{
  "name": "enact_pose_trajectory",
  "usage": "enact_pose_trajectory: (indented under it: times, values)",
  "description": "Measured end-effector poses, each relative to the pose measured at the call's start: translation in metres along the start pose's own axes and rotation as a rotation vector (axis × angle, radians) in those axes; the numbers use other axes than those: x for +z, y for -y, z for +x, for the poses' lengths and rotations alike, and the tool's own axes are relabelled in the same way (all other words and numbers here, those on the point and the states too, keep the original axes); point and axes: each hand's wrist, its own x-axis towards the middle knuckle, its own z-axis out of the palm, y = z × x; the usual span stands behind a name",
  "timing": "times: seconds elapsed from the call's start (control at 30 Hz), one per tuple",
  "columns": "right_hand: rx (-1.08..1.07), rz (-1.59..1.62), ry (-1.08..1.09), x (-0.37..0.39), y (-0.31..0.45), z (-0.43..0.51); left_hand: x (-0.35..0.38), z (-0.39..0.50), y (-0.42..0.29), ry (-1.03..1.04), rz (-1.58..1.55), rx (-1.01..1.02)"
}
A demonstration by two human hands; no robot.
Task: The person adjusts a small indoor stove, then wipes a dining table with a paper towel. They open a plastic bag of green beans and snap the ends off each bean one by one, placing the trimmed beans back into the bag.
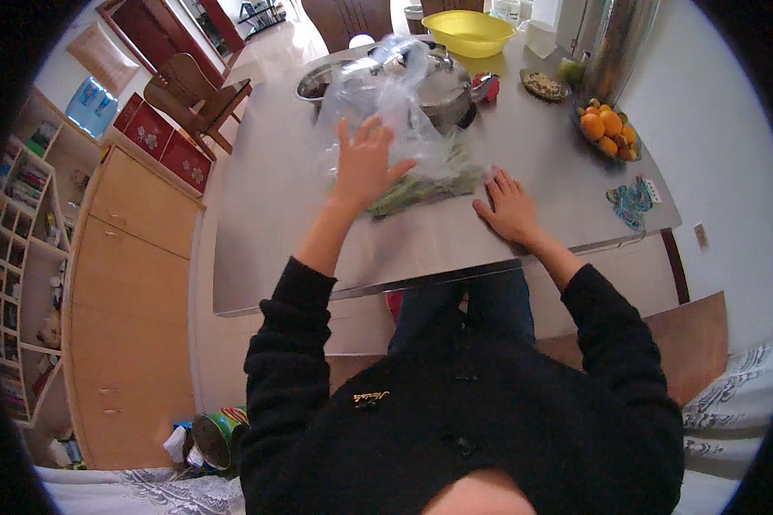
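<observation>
A clear plastic bag (419, 138) stands loosely on the metal-topped table (270, 212), its upper part crumpled upright. Long green vegetables (425, 187) lie at its near side; whether all are inside the bag I cannot tell. My left hand (367, 161) is over the bag's near left side with its fingers spread, gripping nothing that shows. To the right of the greens, my right hand (509, 205) rests palm down on the tabletop, fingers slightly apart. Its fingertips are close to the right end of the greens.
Behind the bag stand a lidded steel pot (448, 90) and a metal basin (312, 84). A yellow plastic basin (470, 35) is at the far edge. Rightward are a plate of small food pieces (544, 85), a fruit bowl (609, 132) and a tangled blue cord (631, 203).
</observation>
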Motion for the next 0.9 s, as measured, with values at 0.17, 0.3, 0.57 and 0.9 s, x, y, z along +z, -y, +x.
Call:
enact_pose_trajectory:
  times: [0.17,0.3,0.57,0.9]
  values:
    - [-0.115,0.336,-0.215,-0.030,0.025,-0.008,0.026,-0.016,-0.011,0.403,-0.181,-0.141]
    - [-0.534,0.360,-0.451,-0.061,0.073,0.012,0.024,-0.028,-0.023,0.405,-0.419,-0.007]
    - [-0.695,0.127,-0.221,-0.076,0.053,0.071,-0.004,-0.011,0.007,0.105,-0.601,0.202]
    - [-0.561,-0.023,0.150,-0.088,-0.030,0.062,0.014,0.027,0.032,0.424,0.017,-0.374]
